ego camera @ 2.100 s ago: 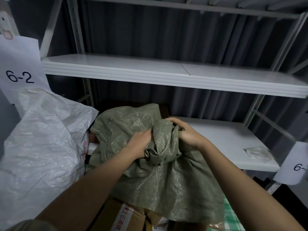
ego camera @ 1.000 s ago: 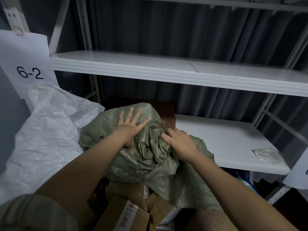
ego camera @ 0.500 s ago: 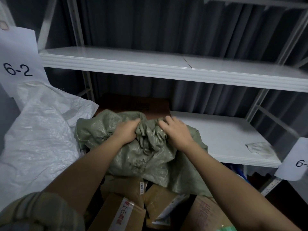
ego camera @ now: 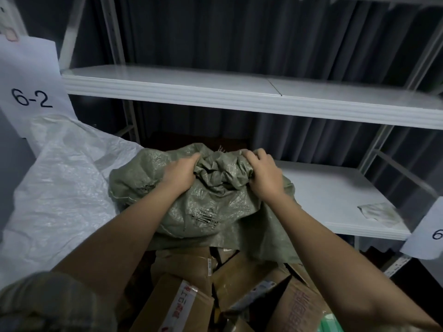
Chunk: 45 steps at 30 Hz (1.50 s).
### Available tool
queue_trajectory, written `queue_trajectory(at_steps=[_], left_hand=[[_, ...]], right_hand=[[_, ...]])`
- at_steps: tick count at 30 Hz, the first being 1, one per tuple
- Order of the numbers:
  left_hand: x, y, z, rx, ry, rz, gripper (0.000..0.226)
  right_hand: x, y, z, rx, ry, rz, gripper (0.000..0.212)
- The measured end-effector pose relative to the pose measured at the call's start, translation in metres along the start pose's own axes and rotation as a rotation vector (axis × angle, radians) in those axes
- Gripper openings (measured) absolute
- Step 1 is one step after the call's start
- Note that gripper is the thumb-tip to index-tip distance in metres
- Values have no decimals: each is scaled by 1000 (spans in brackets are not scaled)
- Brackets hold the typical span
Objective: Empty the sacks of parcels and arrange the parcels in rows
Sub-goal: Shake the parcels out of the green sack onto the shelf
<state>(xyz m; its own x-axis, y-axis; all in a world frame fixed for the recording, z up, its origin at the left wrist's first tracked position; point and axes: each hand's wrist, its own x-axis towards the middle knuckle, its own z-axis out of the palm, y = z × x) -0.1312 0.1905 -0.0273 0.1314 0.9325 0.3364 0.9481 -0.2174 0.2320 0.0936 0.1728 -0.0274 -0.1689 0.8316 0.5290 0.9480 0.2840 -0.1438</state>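
A crumpled green woven sack (ego camera: 211, 207) lies bunched on top of a heap of brown cardboard parcels (ego camera: 191, 279). My left hand (ego camera: 181, 172) grips a fold of the sack on its left side. My right hand (ego camera: 263, 176) clutches the gathered fabric on the right. Between the two hands the cloth is squeezed into a wrinkled wad. A white woven sack (ego camera: 60, 188) slumps to the left, touching the green one. What lies inside either sack is hidden.
White metal shelves stand behind: an upper shelf (ego camera: 239, 92) and a lower shelf (ego camera: 335, 200) carrying a scrap of wrapping (ego camera: 378, 212). Paper labels hang at the left (ego camera: 31, 92) and the right (ego camera: 429, 231). A dark box sits behind the green sack.
The green sack has been pressed lower onto the parcels and bunched tighter. My left hand went from spread flat on it to gripping it. More parcels show below.
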Motion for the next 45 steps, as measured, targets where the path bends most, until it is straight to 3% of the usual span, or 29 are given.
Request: queue_trajectory(at_steps=[16, 20, 28, 38, 42, 45], left_hand=[[-5, -3, -17, -96, 154, -86, 63], [-2, -5, -16, -218, 208, -80, 60], [2, -9, -11, -225, 248, -61, 49], [1, 5, -19, -222, 233, -120, 70], [-3, 12, -23, -361, 212, -103, 74], [-14, 24, -33, -639, 112, 8, 81]], right_hand=[[22, -17, 3, 219, 99, 87, 46], [24, -21, -3, 317, 166, 70, 48], [27, -19, -20, 332, -4, 110, 42], [21, -14, -26, 338, -61, 162, 41], [18, -12, -25, 358, -59, 195, 43], [16, -10, -25, 401, -32, 238, 41]])
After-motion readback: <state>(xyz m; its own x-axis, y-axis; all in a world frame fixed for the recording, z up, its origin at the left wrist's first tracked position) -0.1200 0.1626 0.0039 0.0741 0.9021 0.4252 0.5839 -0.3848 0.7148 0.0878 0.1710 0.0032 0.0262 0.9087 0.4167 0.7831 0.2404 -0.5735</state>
